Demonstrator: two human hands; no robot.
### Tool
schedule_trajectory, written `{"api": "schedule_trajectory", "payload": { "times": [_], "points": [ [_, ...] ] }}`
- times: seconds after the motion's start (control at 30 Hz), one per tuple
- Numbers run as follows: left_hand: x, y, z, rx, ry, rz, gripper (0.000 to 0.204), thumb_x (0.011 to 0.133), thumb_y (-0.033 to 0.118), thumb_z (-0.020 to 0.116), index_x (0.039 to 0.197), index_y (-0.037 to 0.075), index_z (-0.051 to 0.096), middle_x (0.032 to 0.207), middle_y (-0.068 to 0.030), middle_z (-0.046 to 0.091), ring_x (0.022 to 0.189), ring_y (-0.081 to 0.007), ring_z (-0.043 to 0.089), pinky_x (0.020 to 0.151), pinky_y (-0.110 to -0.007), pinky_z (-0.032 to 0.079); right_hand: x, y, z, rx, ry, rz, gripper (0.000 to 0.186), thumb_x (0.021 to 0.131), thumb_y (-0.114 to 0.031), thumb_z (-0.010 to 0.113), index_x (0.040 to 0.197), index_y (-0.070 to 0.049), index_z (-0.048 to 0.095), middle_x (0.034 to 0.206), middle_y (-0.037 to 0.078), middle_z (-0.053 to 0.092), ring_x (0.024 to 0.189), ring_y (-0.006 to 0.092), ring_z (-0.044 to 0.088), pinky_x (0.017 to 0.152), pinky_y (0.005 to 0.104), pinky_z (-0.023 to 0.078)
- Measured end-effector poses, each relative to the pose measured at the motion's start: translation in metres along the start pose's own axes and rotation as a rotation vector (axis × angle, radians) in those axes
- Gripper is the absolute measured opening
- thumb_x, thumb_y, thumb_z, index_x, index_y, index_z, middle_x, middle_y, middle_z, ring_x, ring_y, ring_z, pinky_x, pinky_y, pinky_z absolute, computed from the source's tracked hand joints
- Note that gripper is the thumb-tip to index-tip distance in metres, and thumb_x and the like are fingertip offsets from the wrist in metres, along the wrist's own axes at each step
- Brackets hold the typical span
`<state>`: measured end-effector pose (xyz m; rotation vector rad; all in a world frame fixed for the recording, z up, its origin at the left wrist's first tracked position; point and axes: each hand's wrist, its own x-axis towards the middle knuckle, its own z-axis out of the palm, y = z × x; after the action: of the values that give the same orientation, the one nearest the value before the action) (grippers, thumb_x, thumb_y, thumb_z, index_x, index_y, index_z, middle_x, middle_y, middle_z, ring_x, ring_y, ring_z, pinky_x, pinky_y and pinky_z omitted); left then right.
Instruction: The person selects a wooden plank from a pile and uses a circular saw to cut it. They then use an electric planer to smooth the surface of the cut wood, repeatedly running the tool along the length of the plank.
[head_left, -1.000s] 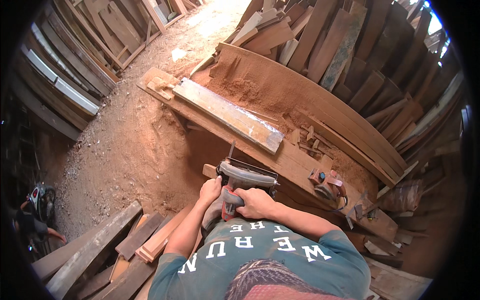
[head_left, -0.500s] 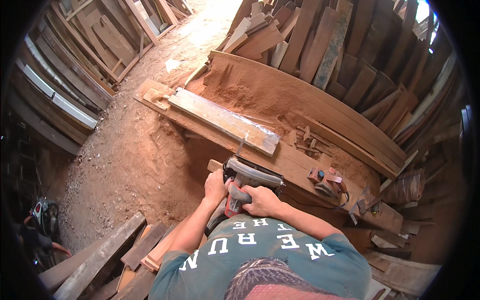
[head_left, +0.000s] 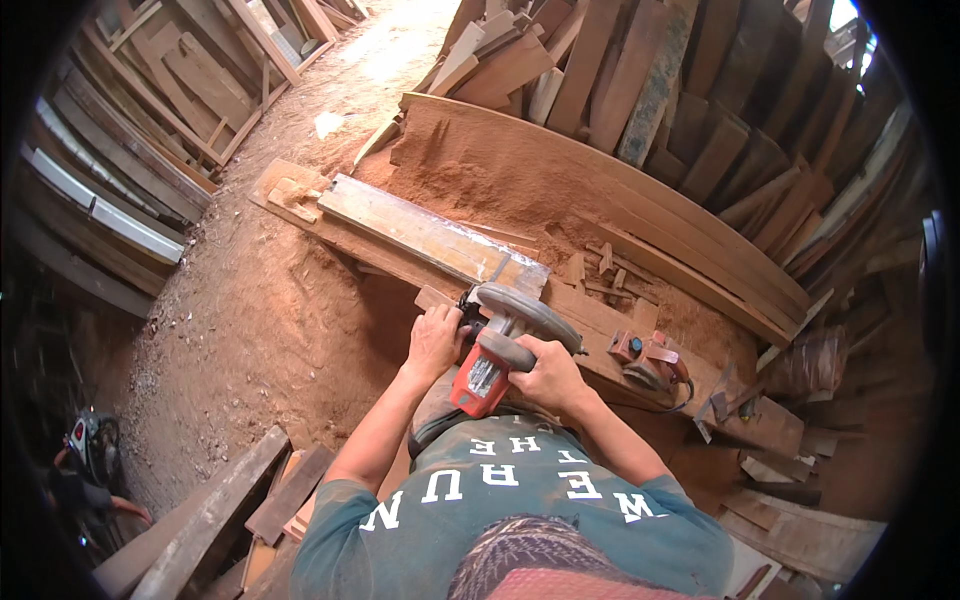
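My right hand (head_left: 550, 372) is wrapped round the rear handle of a circular saw (head_left: 480, 380) with a red motor housing and a curved grey blade guard. My left hand (head_left: 435, 340) is closed at the saw's left side; its fingers partly hide the grip there. The saw is held in front of my body, its guard overlapping the right end of a worn, paint-marked board (head_left: 420, 232). That board lies along a low wooden bench (head_left: 590, 312). A thin dark line or strip crosses the board near its right end. The blade is hidden from view.
A red power tool (head_left: 652, 362) with a cord rests on the bench to the right. Small wood offcuts (head_left: 615, 275) and sawdust (head_left: 465, 165) lie behind the board. Planks (head_left: 620, 90) lean at the back right, and more lumber (head_left: 215, 500) lies at the lower left.
Both hands have carried the saw forward and turned it, so its red housing now shows and the guard reaches over the board's right end. The view has shifted slightly.
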<state>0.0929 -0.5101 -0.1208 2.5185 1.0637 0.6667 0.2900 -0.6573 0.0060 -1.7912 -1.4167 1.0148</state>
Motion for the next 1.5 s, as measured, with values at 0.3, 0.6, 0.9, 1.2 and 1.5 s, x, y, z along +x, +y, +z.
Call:
{"api": "schedule_trajectory", "payload": {
  "times": [0.3, 0.6, 0.9, 1.2, 1.5],
  "points": [
    [0.051, -0.089, 0.073, -0.438, 0.368, -0.822, 0.061, 0.095, 0.060, 0.077, 0.109, 0.003, 0.061, 0.107, -0.0094, 0.069, 0.100, -0.0286, 0.065, 0.084, -0.045, 0.051, 0.060, 0.001, -0.013, 0.071, 0.070, -0.005, 0.038, 0.082, -0.012, 0.078, 0.118, -0.003, 0.071, 0.091, 0.024, 0.074, 0.082, 0.0393, 0.075, 0.076, 0.0424, 0.058],
    [0.139, -0.104, 0.113, -1.906, -0.273, -1.010, 0.068, 0.108, 0.054, 0.062, 0.142, -0.005, 0.059, 0.127, -0.0159, 0.072, 0.118, -0.0261, 0.070, 0.106, -0.044, 0.056, 0.095, 0.013, -0.040, 0.236, 0.170, 0.181, 0.037, 0.084, -0.013, 0.077, 0.120, -0.005, 0.074, 0.094, 0.021, 0.077, 0.086, 0.0348, 0.077, 0.080, 0.0408, 0.059],
    [0.185, -0.064, 0.140, -1.549, -0.266, -1.115, 0.056, 0.112, 0.053, 0.053, 0.126, 0.000, 0.064, 0.111, -0.0131, 0.074, 0.102, -0.0261, 0.073, 0.091, -0.043, 0.061, 0.082, 0.082, -0.098, 0.405, 0.447, 0.394, 0.030, 0.088, -0.009, 0.080, 0.116, 0.001, 0.074, 0.094, 0.012, 0.077, 0.084, 0.0168, 0.070, 0.081, 0.0353, 0.057],
    [0.205, 0.007, 0.162, -1.679, -0.057, -1.140, 0.067, 0.112, 0.047, 0.057, 0.142, -0.013, 0.051, 0.128, -0.0264, 0.067, 0.117, -0.0341, 0.070, 0.105, -0.049, 0.061, 0.049, 0.173, -0.223, 0.032, 0.792, 0.435, 0.036, 0.086, -0.013, 0.079, 0.117, 0.005, 0.072, 0.096, 0.015, 0.076, 0.088, 0.0213, 0.071, 0.085, 0.0400, 0.057],
    [0.233, 0.106, 0.246, -0.616, 0.015, -0.832, 0.084, 0.093, 0.041, 0.078, 0.150, -0.010, 0.045, 0.148, -0.0343, 0.054, 0.139, -0.0473, 0.052, 0.118, -0.053, 0.041, -0.015, 0.242, -0.266, 0.242, 0.879, 0.423, 0.023, 0.091, -0.003, 0.077, 0.114, 0.000, 0.071, 0.082, 0.000, 0.068, 0.056, 0.0059, 0.054, 0.050, 0.0240, 0.043]
  ]
}}
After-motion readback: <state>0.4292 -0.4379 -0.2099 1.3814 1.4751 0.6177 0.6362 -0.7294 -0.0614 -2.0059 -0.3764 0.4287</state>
